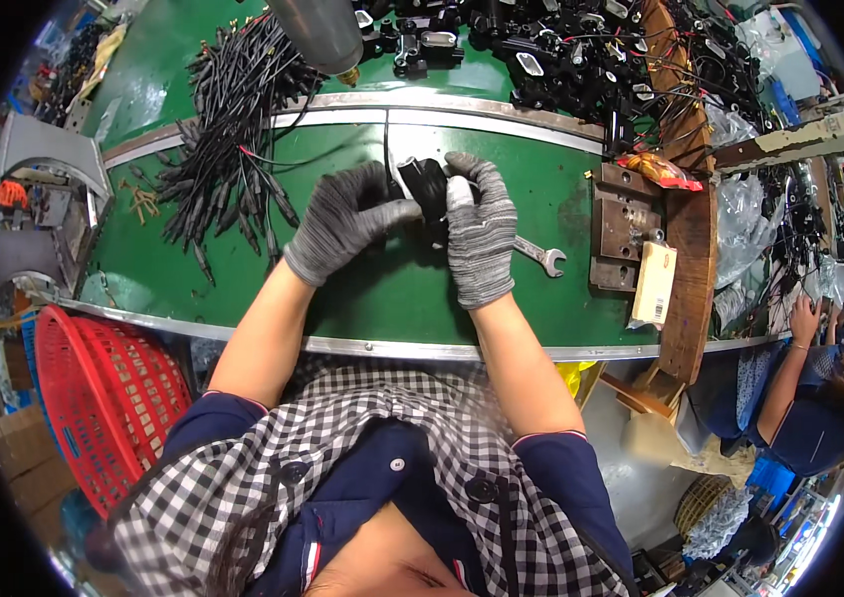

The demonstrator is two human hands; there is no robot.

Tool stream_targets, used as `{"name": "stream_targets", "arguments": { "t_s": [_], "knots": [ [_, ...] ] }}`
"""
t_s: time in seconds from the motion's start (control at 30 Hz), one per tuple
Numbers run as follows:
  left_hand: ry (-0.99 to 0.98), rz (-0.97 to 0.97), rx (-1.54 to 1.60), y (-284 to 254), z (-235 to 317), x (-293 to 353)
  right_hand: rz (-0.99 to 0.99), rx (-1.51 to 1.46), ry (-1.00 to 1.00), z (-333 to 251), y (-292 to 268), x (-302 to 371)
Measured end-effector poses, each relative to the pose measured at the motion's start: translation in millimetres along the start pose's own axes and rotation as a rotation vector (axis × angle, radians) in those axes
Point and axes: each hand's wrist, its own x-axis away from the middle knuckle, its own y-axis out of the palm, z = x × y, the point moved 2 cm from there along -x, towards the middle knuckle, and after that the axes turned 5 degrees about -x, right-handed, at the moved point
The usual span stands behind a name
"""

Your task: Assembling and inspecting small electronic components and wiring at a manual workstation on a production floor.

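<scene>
Between my two grey-gloved hands is a small black part with a pale, shiny edge (428,189), held just above the green bench top. My left hand (347,221) closes on its left side, thumb stretched along the lower edge. On the other side my right hand (480,227) grips it with curled fingers and thumb. A thin black cable (386,139) runs up from beside the part toward the metal rail. The part's exact kind is hidden by the gloves. An open-ended wrench (544,259) lies by my right wrist, its handle partly covered by that hand.
Black cables with plugs (233,169) heap at the left, near loose screws (143,202). A grey cylindrical tool (317,35) hangs overhead. Black assemblies (581,60) pile at the back right. A metal fixture (626,229) and small box (654,284) border a wooden board (689,269).
</scene>
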Motion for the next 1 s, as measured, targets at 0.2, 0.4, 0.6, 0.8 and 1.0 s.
{"name": "stream_targets", "arguments": {
  "t_s": [0.2, 0.4, 0.6, 0.8, 1.0],
  "knots": [
    [-0.065, -0.112, 0.023, -3, 9, 5, -0.054, -0.224, 0.227, -3, -1, 1],
    [-0.015, 0.031, -0.042, -1, 2, -2, -0.010, -0.046, 0.006, 0, -1, 0],
    [-0.006, -0.073, 0.066, 0, 14, 5, -0.061, -0.308, 0.285, 1, -3, 0],
    [-0.010, -0.043, 0.096, 1, 2, 0, -0.013, -0.022, 0.011, -1, -2, 0],
    [-0.074, -0.099, 0.273, 0, 9, 8, -0.053, -0.359, 0.362, -6, -4, 0]
  ]
}}
